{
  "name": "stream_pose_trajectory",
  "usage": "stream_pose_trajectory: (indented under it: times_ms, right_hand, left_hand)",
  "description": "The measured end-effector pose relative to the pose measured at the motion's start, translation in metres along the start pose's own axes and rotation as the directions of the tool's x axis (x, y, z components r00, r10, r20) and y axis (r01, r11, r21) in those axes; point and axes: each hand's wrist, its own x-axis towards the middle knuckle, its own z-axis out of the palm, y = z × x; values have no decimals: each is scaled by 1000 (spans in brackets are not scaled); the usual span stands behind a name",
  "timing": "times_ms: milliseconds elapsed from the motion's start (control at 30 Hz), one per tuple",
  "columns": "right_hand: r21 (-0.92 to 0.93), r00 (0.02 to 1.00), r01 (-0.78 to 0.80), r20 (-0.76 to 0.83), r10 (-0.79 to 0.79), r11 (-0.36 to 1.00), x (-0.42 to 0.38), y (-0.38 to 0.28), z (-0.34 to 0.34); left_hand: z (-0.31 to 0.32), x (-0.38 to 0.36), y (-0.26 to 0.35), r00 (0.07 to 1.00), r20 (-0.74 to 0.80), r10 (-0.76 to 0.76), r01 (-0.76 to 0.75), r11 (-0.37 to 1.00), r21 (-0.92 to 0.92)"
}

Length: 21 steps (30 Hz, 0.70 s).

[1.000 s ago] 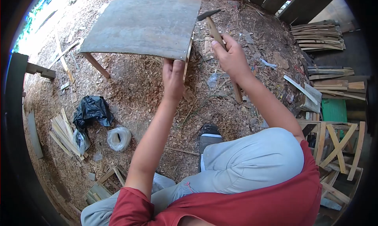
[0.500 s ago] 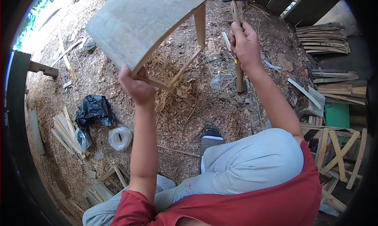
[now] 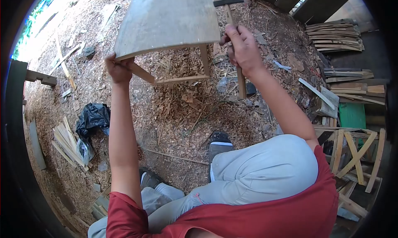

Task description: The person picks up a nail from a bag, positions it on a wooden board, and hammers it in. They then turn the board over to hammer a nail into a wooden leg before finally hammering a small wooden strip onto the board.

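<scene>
A wooden stool with a flat greyish top fills the upper middle of the head view, its far edge cut off by the frame. My left hand is closed round the near left corner of the top, thumb and fingers at the edge beside a leg. Below the top, legs and a crosspiece show. My right hand grips a hammer by its wooden handle, just right of the stool. The dark metal hammer head points up and away, beside the stool's right edge.
Wood shavings cover the ground. At left lie a black plastic bag and a bundle of thin wood strips. Stacked slats and a crossed wooden frame stand on the right. My shoe is below the stool.
My left hand has moved left and slightly up, turning the stool so its near edge lies more level. The hammer in my right hand has shifted left, closer to the stool.
</scene>
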Motion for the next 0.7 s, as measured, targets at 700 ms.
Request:
stream_pose_trajectory:
  times_ms: [700]
  right_hand:
    - [-220,996,60,72,-46,974,-5,26,37]
  left_hand:
    - [-16,62,7,989,6,147,-143,947,288]
